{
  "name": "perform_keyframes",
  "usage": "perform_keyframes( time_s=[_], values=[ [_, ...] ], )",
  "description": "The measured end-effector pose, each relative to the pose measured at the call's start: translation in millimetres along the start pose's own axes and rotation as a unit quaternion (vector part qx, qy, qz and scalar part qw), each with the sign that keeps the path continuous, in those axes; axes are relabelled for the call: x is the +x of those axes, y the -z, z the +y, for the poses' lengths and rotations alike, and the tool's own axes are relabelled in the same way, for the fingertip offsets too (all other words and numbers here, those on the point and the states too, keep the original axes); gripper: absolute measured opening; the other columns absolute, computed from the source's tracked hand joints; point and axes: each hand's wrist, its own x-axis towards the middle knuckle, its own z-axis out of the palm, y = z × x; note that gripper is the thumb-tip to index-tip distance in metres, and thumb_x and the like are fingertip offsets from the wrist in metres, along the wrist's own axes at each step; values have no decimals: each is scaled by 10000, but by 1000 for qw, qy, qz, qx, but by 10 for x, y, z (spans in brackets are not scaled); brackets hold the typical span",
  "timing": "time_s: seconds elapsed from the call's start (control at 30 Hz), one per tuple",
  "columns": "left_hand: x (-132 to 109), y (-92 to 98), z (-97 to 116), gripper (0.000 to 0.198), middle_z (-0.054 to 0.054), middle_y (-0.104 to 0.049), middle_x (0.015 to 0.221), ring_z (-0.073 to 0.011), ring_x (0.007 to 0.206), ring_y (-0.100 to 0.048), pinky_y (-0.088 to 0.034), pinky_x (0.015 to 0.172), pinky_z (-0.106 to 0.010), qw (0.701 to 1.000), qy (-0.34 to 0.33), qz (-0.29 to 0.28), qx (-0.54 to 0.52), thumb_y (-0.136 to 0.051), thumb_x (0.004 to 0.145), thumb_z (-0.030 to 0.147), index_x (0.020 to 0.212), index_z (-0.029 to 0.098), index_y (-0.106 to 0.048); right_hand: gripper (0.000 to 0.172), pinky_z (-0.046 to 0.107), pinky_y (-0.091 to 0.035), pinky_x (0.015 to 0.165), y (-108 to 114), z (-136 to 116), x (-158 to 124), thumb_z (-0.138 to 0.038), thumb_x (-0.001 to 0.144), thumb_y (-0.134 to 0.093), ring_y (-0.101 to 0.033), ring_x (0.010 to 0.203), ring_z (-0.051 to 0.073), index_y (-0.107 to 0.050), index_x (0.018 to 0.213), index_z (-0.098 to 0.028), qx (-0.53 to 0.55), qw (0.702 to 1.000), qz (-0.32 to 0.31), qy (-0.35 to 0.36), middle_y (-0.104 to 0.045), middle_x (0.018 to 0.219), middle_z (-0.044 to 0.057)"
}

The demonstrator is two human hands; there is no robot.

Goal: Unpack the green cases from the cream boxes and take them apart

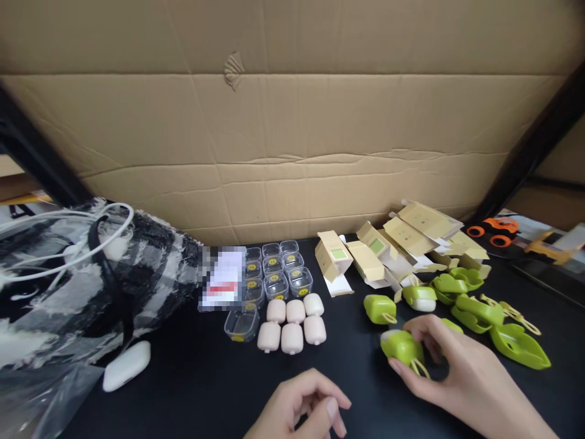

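Observation:
My right hand grips a green rounded case with a pale loop, its white part showing at the upper left. Another green case lies just behind it, and a green and white one sits farther back. My left hand hovers at the bottom middle with loosely curled fingers, nothing visible in them. Ahead of it stand several pale pink and white rounded pieces in two rows. Several clear square containers with yellow stickers are lined up behind those.
Opened cardboard boxes lie at the back right, with green covers in front of them. A white oval case, plaid cloth and white cables are at the left. A cardboard wall closes off the back.

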Motion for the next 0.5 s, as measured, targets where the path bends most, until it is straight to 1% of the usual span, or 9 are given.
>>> perform_keyframes(
  time_s=[0.07,0.13,0.2,0.27,0.33,0.4,0.43,0.5],
  values=[
    [32,15,1,548,-8,-634,661,-66,512,-486,-332,529,-203,999,21,-12,-49,-632,686,655,873,140,-621,255,237,-469,469,29,-81,-52,-341,760,-616,-577,536,133,-391,828,-244,73,997,1,-3,-616,743,-9],
    [76,29,-32,584,-33,-668,665,-72,486,-512,-314,497,-197,992,50,-30,-111,-638,672,667,920,139,-601,246,219,-526,567,59,-178,-75,-269,754,-617,-649,684,149,-395,854,-245,151,988,4,25,-657,878,21],
    [112,32,-93,634,-59,-692,692,-82,499,-541,-309,492,-192,981,74,-65,-168,-644,666,672,999,136,-586,291,218,-553,708,96,-294,-50,-233,740,-642,-674,867,171,-433,942,-243,216,975,-22,56,-669,988,36],
    [123,22,-152,652,-66,-691,748,-97,574,-577,-351,537,-200,969,61,-107,-215,-693,642,644,1031,133,-585,377,221,-538,813,140,-431,26,-222,734,-680,-659,972,173,-473,1048,-244,263,958,-89,71,-667,1064,38],
    [105,9,-183,594,-58,-665,828,-124,700,-608,-407,642,-230,959,33,-134,-246,-774,611,559,990,138,-595,426,215,-522,857,181,-575,141,-221,722,-717,-648,1003,164,-516,1098,-241,290,936,-178,94,-666,1096,36],
    [75,3,-187,502,-38,-621,874,-138,803,-602,-414,733,-257,957,9,-130,-257,-814,623,455,949,149,-586,378,235,-503,899,205,-699,268,-207,714,-721,-622,1054,177,-569,1059,-220,291,918,-240,123,-651,1143,54],
    [66,4,-190,479,-27,-602,878,-140,827,-595,-408,755,-265,958,1,-124,-257,-819,636,418,954,157,-573,330,252,-497,913,210,-747,325,-195,718,-706,-608,1076,188,-588,1026,-206,286,912,-257,143,-640,1162,68],
    [79,8,-218,489,-8,-569,872,-137,839,-582,-393,775,-274,960,-19,-113,-256,-821,642,394,978,176,-541,231,292,-488,930,204,-806,415,-169,756,-639,-593,1080,205,-606,985,-182,269,906,-272,180,-635,1157,92]
  ],
)
